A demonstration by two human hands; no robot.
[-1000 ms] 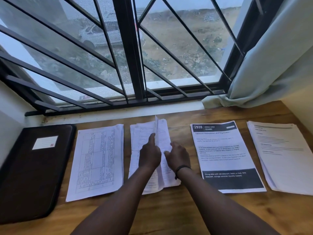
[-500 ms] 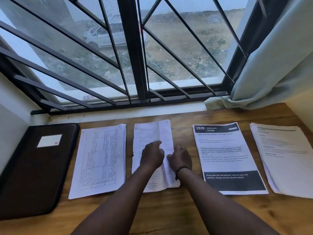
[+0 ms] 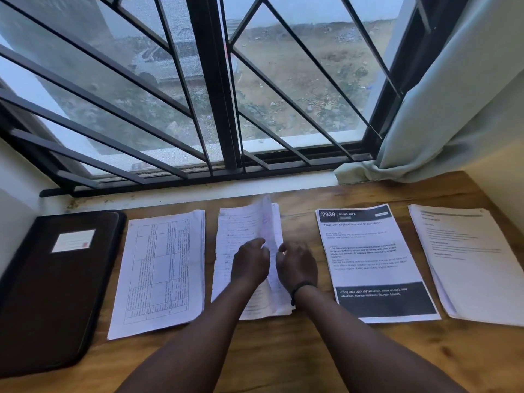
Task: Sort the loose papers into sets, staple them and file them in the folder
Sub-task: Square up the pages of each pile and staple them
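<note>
Two bare forearms in view, no sleeves visible up to the bottom frame edge. Left hand (image 3: 251, 263): no rings, no watch, nothing on the wrist. Right hand (image 3: 296, 265): one thin dark band (image 3: 301, 287) round the wrist, narrow and plain, no face or buckle visible. No gloves. Nails too blurred to tell.

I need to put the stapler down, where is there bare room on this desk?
Bare wood runs along the table's near edge, in front of the papers, either side of the forearms. A strip lies between the handwritten stack and the 2939 sheet. The folder and four stacks crowd the middle row.
</note>
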